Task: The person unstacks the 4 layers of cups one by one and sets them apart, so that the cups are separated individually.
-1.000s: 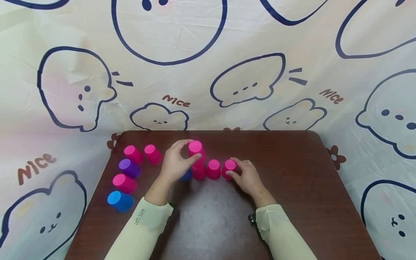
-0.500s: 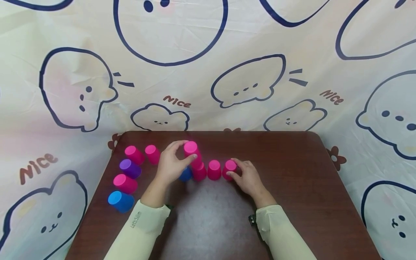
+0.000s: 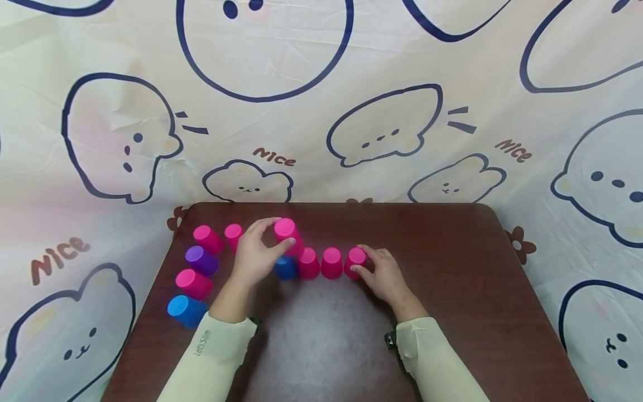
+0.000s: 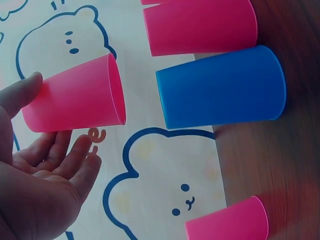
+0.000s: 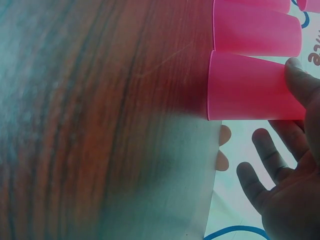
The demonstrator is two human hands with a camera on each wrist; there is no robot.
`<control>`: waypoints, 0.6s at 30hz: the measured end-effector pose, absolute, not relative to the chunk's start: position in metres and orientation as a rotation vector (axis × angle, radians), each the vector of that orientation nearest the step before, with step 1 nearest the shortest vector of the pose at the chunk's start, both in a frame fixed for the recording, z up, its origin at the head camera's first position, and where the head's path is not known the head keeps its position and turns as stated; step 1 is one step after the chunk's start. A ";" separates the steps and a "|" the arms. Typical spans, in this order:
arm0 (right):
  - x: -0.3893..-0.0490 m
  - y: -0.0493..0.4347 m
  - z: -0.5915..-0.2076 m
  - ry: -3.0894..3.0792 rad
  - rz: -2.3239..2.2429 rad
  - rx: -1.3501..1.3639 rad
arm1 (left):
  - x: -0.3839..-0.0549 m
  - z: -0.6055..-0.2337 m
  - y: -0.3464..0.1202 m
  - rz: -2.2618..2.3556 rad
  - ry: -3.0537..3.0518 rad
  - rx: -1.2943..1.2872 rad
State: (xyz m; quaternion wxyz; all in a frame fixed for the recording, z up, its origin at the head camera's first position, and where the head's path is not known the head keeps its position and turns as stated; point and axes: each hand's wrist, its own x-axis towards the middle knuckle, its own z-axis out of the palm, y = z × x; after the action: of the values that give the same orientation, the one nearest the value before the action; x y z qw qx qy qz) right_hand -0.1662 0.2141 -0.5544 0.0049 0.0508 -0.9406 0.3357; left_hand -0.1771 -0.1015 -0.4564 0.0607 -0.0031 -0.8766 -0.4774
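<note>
My left hand (image 3: 257, 254) pinches an upside-down pink cup (image 4: 75, 95) between thumb and fingers. That cup is raised, its rim apart from the top of the blue cup (image 4: 222, 90) in the left wrist view. The blue cup begins a row of upside-down cups, followed by a pink cup (image 3: 308, 264) and a middle pink cup (image 3: 331, 263). At the row's right end stands another pink cup (image 5: 252, 87), which my right hand (image 3: 385, 274) holds between thumb and fingers while it rests on the table.
On the left of the dark wooden table (image 3: 452, 312) stand a blue cup (image 3: 187, 311), a pink cup (image 3: 193, 283), a purple cup (image 3: 202, 260) and a far pink cup (image 3: 208, 239). Another pink cup (image 3: 233, 235) is partly behind my left hand. A patterned cloth (image 3: 311, 128) hangs beyond the table.
My left hand has moved left with its pink cup, from above the row's first pink cup to above the blue one. The right hand has stayed in place.
</note>
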 end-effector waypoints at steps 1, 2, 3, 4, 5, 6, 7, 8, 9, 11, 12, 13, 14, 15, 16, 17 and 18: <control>-0.166 0.214 -0.554 -2.946 1.052 0.160 | -0.177 -0.456 -0.102 -1.447 -2.654 0.001; -0.166 0.214 -0.554 -2.946 1.052 0.161 | -0.177 -0.456 -0.103 -1.450 -2.655 0.011; -0.166 0.214 -0.554 -2.947 1.052 0.159 | -0.176 -0.456 -0.104 -1.455 -2.653 0.017; -0.166 0.214 -0.554 -2.947 1.053 0.158 | -0.176 -0.455 -0.105 -1.457 -2.652 0.022; -0.166 0.214 -0.554 -2.948 1.053 0.158 | -0.176 -0.455 -0.106 -1.458 -2.650 0.024; -0.166 0.214 -0.554 -2.948 1.054 0.156 | -0.176 -0.455 -0.107 -1.458 -2.648 0.023; -0.166 0.214 -0.554 -2.949 1.055 0.154 | -0.176 -0.455 -0.109 -1.456 -2.644 0.021; -0.166 0.214 -0.554 -2.950 1.055 0.151 | -0.176 -0.455 -0.110 -1.453 -2.641 0.020; -0.166 0.214 -0.554 -2.951 1.056 0.150 | -0.176 -0.456 -0.111 -1.451 -2.640 0.022; -0.166 0.214 -0.554 -2.953 1.055 0.146 | -0.176 -0.456 -0.114 -1.446 -2.641 0.030; -0.166 0.214 -0.554 -2.953 1.055 0.146 | -0.176 -0.457 -0.115 -1.446 -2.645 0.040; -0.166 0.213 -0.554 -2.955 1.054 0.145 | -0.175 -0.457 -0.116 -1.446 -2.647 0.051; -0.166 0.213 -0.554 -2.956 1.056 0.144 | -0.175 -0.457 -0.117 -1.451 -2.648 0.065; -0.166 0.213 -0.554 -2.957 1.059 0.143 | -0.174 -0.457 -0.118 -1.454 -2.648 0.077; -0.166 0.213 -0.554 -2.958 1.061 0.139 | -0.173 -0.457 -0.118 -1.456 -2.648 0.088; -0.165 0.213 -0.553 -2.959 1.065 0.137 | -0.173 -0.457 -0.119 -1.459 -2.648 0.101; -0.165 0.213 -0.553 -2.961 1.068 0.134 | -0.172 -0.457 -0.119 -1.460 -2.649 0.112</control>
State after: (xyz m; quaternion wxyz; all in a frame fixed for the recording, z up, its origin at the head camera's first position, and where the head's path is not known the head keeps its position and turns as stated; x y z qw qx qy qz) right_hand -0.1655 0.2129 -0.5532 -0.0045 0.0427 -0.9399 0.3388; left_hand -0.1720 -0.1190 -0.4574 0.0572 0.0370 -0.8738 -0.4816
